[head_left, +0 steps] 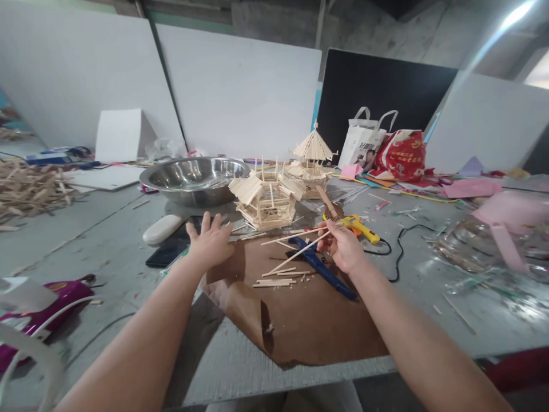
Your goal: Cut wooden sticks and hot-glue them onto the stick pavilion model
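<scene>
Two long thin wooden sticks [295,260] are pinched in my right hand [342,246], their free ends pointing left over the brown sheet [313,332]. My left hand [210,243] is spread with nothing in it, near a dark flat device [165,252]. Between and beyond my hands stands a small pavilion model [270,200] built of sticks. Below the held sticks lies a blue-handled cutting tool [323,269], partly covered by them. Several short cut sticks [277,280] rest on the sheet. A yellow glue gun [362,229] sits just behind my right hand.
A steel basin [193,180] stands at the back left, with a stick pile [32,189] further left. Behind the pavilion is a taller roofed model [315,149]. Bags [401,154] stand back right. A black cable [398,252] crosses the table on the right.
</scene>
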Available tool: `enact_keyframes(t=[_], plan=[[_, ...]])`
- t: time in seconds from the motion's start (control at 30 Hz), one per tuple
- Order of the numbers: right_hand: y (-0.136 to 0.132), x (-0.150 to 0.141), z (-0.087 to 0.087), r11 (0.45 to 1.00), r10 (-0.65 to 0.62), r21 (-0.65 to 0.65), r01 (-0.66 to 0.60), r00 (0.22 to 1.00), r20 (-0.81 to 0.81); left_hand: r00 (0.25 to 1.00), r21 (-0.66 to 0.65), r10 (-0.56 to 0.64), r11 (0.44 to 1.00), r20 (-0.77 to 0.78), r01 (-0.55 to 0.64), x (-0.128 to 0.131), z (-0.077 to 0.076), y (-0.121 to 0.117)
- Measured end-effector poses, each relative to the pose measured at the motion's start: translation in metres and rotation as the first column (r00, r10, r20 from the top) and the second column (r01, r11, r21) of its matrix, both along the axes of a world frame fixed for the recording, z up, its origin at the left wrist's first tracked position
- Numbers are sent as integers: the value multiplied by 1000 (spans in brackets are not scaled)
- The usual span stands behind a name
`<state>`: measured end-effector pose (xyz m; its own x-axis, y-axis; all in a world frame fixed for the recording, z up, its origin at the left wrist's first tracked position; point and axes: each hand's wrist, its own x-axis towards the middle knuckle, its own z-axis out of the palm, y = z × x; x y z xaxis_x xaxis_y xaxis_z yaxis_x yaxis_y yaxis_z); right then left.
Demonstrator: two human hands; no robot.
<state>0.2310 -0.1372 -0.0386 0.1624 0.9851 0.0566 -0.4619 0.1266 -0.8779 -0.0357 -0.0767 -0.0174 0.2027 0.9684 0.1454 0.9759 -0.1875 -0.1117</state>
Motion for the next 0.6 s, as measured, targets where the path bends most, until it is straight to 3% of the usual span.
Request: enact_keyframes(t=[0.07, 0.17, 0.33, 0.47, 0.6], plan=[[-1, -1, 0, 999, 38, 0, -38, 999, 15, 997, -21, -72, 997, 37, 72, -1, -4, 3], [-2, -2, 0, 997, 77, -2, -77, 997, 17, 964, 80, -238, 970, 117, 229, 4, -5, 3], [-4, -3, 1, 991, 131, -3, -131, 991, 26, 793, 260, -537, 840, 288, 475, 22, 3, -10], [-6, -8, 0, 977, 213, -13, -212, 976, 49, 695, 175, -553, 823, 459, 540, 42, 6, -32], [-9, -13, -2, 958, 284, -51, -281, 957, 57, 644, 31, -545, 775, 537, 631, 60, 4, -50]])
